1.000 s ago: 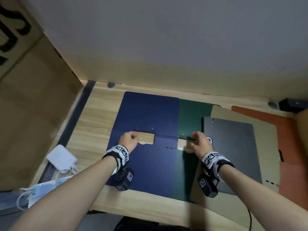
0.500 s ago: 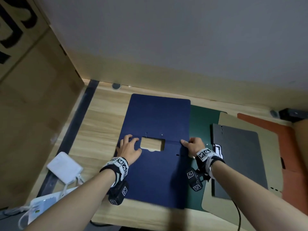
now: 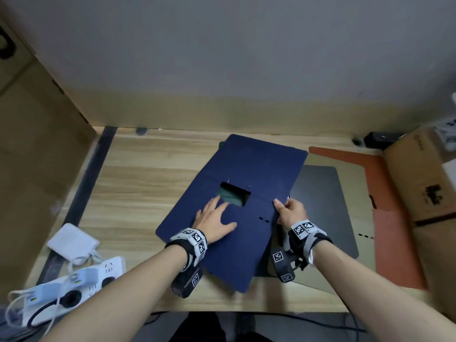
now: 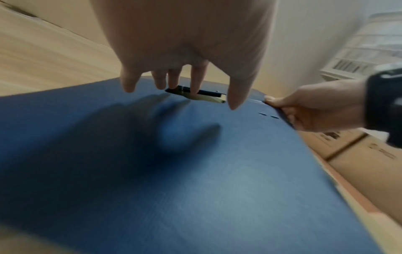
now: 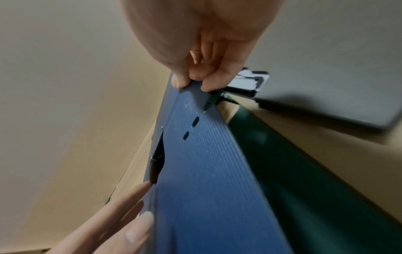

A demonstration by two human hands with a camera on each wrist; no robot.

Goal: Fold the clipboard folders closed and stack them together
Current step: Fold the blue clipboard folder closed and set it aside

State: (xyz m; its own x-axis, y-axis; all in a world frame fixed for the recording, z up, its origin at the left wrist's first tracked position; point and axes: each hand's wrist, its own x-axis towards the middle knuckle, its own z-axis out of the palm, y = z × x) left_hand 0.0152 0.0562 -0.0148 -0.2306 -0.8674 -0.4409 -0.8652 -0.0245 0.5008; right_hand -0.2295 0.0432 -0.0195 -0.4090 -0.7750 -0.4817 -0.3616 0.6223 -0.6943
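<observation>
The blue clipboard folder is lying skewed across the middle of the worktop, spread out rather than folded, partly over a dark green folder whose surface shows through the rectangular cut-out at the fold. A thin, ribbed plastic sheet is suggested by the right wrist view, so it is judged to be light, fairly stiff across each panel and flexible only along the creased spine; some slipperiness against the folders beneath is to be expected. It is best taken at the edge near the spine, where the right hand is pinching it between thumb and curled fingers, the edge being raised a little off the green one. The left hand is laid flat with fingers spread on the near panel, beside the cut-out (in the left wrist view the fingertips appear slightly lifted, so firm pressure cannot be confirmed).

To the right, a dark grey folder is resting closed on an opened beige folder, with an orange folder beyond it against cardboard boxes. Swinging the blue panel over is likely to be crowded by these overlapping sheets. At the left edge a white power strip and an adapter are set well apart from the work.
</observation>
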